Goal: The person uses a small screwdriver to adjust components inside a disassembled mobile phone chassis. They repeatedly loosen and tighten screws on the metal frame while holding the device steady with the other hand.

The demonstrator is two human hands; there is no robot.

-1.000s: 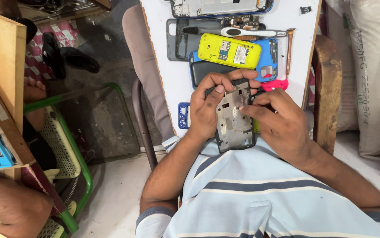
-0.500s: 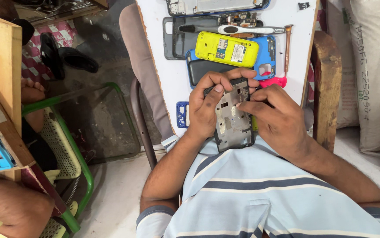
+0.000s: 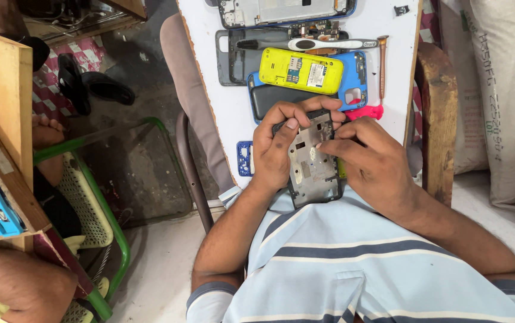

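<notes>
The bench (image 3: 221,90) is a white board that runs from the top of the view down to the person's lap. A grey chair back (image 3: 188,113) lies along its left edge, and a worn wooden post (image 3: 433,119) along its right edge. Woven sacks (image 3: 502,90) stand at far right. A green-framed chair (image 3: 99,197) stands on the floor at left, beside a wooden box (image 3: 0,119).

Both forearms come up from the striped shirt (image 3: 353,269) and meet over the near edge of the bench.

The left hand (image 3: 272,149) is bent at the wrist. Its fingers (image 3: 287,110) are curled closed around the left and top edges of the phone frame (image 3: 311,170), with the thumb pressed on the face.

The right hand (image 3: 377,161) lies along the right edge of the frame. Its fingers (image 3: 338,146) are closed, with the tips pinched onto the face near the top.

The phone frame is a grey, stripped inner chassis. It is held upright between the two hands, just above the shirt.

Further up the bench lie:
- a yellow phone body (image 3: 300,70);
- a blue case (image 3: 353,78);
- a dark back cover (image 3: 269,98);
- a screwdriver (image 3: 311,43);
- a small blue keypad frame (image 3: 245,158), left of the left wrist.
</notes>
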